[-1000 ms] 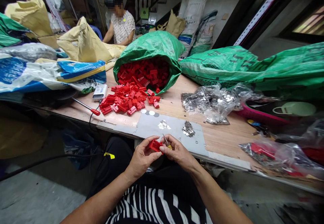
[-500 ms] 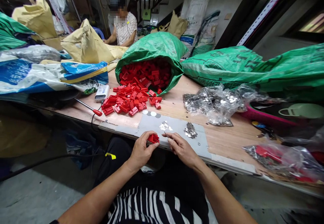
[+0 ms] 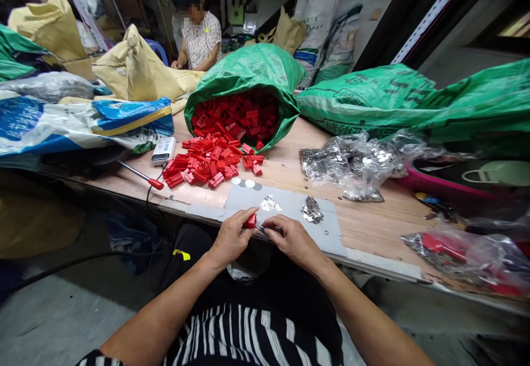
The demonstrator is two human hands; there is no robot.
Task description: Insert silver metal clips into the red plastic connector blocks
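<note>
My left hand point(image 3: 233, 237) is closed around a small red plastic part point(image 3: 250, 221), gripping it between thumb and fingers at the table's front edge. Close on its right, my right hand point(image 3: 289, 236) pinches a small thin metal piece point(image 3: 260, 227), whose end meets the red part; its exact shape is too small to make out. Just beyond the hands, a pile of shiny flat metal pieces point(image 3: 270, 203) and a darker pile of small metal pieces point(image 3: 312, 210) lie on a grey mat point(image 3: 290, 217).
Loose red parts point(image 3: 207, 162) spill from a green sack point(image 3: 252, 65). A red-handled tool point(image 3: 143, 175) and a white device point(image 3: 164, 150) lie left. Clear bags of metal pieces point(image 3: 360, 167) and a pink basket point(image 3: 447, 184) stand right. A person point(image 3: 201, 35) sits across the table.
My right hand has moved left, bringing the metal piece up to the red part. The red part has turned in my left hand. The camera view has shifted slightly.
</note>
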